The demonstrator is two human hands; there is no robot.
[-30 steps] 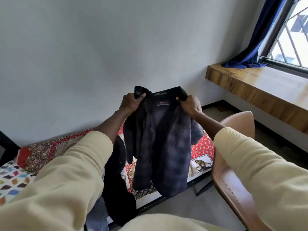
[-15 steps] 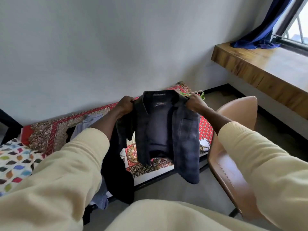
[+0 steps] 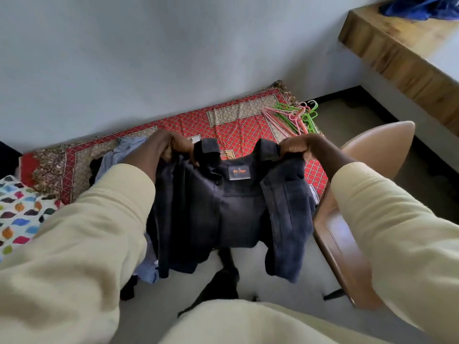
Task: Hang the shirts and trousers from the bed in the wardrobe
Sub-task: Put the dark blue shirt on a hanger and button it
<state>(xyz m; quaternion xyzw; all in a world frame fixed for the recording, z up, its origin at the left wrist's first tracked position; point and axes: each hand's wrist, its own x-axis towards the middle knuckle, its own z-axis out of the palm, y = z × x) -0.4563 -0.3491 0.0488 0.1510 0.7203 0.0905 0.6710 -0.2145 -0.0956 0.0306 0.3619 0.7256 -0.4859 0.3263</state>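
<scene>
The dark checked shirt (image 3: 238, 214) hangs in the air between the two hands, above the near edge of the bed (image 3: 238, 127) and the pale floor (image 3: 285, 289). Its long axis runs up and down: the collar is at the top, pointing away toward the wall, and the hem hangs down toward the person. The front is open and faces the camera, so the neck label (image 3: 239, 173) shows on the inside of the back panel. The left hand (image 3: 171, 147) has its grip clamped on the shirt's shoulder beside the left collar point, fingers curled over the cloth and knuckles up. The right hand (image 3: 301, 146) grips the opposite shoulder the same way, level with the left hand and well apart from it, so the yoke is stretched between them. Both forearms reach forward in cream sleeves (image 3: 94, 232) pushed back from the wrists. Just beyond the right grip, a bundle of pink and green hangers (image 3: 295, 117) lies on the red patterned bedspread. Just beyond and below the left grip, a light blue shirt (image 3: 124, 150) lies on the bed, partly hidden by the arm. Below the right forearm stands a tan chair (image 3: 347, 244). Farther beyond the right grip, a wooden ledge (image 3: 397, 53) runs along the wall.
</scene>
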